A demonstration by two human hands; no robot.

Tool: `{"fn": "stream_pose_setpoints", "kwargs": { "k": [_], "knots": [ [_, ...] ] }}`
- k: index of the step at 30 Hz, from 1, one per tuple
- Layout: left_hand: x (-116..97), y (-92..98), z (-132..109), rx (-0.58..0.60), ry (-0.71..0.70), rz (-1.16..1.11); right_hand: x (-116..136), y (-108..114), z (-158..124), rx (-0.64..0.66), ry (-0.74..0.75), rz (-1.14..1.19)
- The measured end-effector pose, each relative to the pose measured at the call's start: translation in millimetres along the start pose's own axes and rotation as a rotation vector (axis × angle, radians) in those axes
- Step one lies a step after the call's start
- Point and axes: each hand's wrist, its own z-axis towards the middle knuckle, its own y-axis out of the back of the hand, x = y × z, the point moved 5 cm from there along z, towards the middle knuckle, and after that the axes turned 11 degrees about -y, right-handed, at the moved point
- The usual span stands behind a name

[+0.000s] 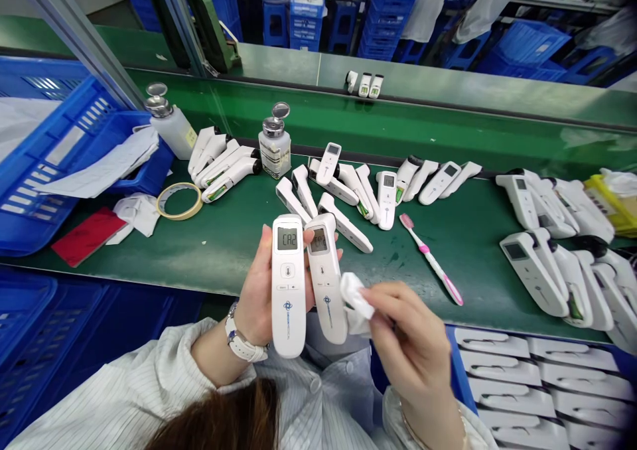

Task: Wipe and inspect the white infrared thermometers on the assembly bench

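Observation:
My left hand (261,291) is closed round two white infrared thermometers held side by side, screens facing me: the left thermometer (288,287) shows characters on its lit screen, and the right thermometer (326,284) leans slightly outward. My right hand (408,334) pinches a small white wiping cloth (355,297) against the right thermometer's side. A white wristwatch (241,342) sits on my left wrist.
Several more white thermometers (348,184) lie scattered on the green table (223,244), with another heap (557,237) at right. A pink toothbrush (430,259), two pump bottles (275,145), a tape roll (179,200) and blue crates (54,158) surround them. A tray of thermometers (527,383) sits lower right.

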Motion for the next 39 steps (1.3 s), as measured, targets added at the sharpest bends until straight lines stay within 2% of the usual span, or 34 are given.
{"fn": "stream_pose_setpoints", "kwargs": {
  "k": [6, 8, 10, 12, 16, 17, 18, 20, 24, 26, 29, 31, 35, 39],
  "knots": [
    [-8.2, 9.3, 4.8, -0.070, -0.069, 0.062, -3.2, -29.9, -8.3, 0.274, 0.052, -0.160],
    [-11.3, 11.9, 7.8, -0.078, -0.088, 0.083, -7.7, -32.6, -14.9, 0.358, 0.054, -0.190],
    [-12.4, 12.5, 10.2, -0.082, -0.087, 0.090, -12.5, -26.8, -17.4, 0.377, 0.042, -0.161],
    [-12.3, 11.6, 11.2, -0.087, -0.078, 0.085, -18.2, -11.1, -14.0, 0.258, 0.011, -0.130],
    [-10.2, 9.4, 9.7, -0.079, -0.059, 0.081, -30.7, 30.2, -5.7, -0.302, -0.105, -0.263],
    [-9.3, 9.5, 9.1, -0.076, -0.052, 0.088, -33.5, 33.9, -5.6, -0.378, -0.140, -0.259],
    [-8.2, 10.0, 8.4, -0.076, -0.045, 0.094, -36.9, 32.7, -5.5, -0.386, -0.182, -0.216],
    [-5.4, 11.5, 7.3, -0.081, -0.034, 0.112, -44.0, 18.2, -5.8, -0.255, -0.285, -0.014],
    [2.7, 10.3, 5.0, -0.079, 0.009, 0.150, -43.9, -28.0, -11.0, 0.130, -0.425, 0.442],
    [7.1, 7.9, 2.9, -0.083, 0.042, 0.164, -39.2, -41.4, -11.4, 0.203, -0.439, 0.582],
    [8.9, 5.8, 0.0, -0.107, 0.023, 0.206, -34.4, -46.6, -9.2, 0.189, -0.418, 0.677],
    [8.5, 5.5, -1.2, -0.107, -0.014, 0.243, -33.5, -45.7, -9.3, 0.164, -0.399, 0.658],
    [7.7, 7.0, -2.1, -0.092, -0.094, 0.315, -33.8, -40.4, -16.1, 0.080, -0.366, 0.440],
    [6.7, 4.3, -3.5, -0.009, -0.153, 0.420, -27.8, -35.9, -23.5, -0.010, -0.285, 0.146]
  ]
}}
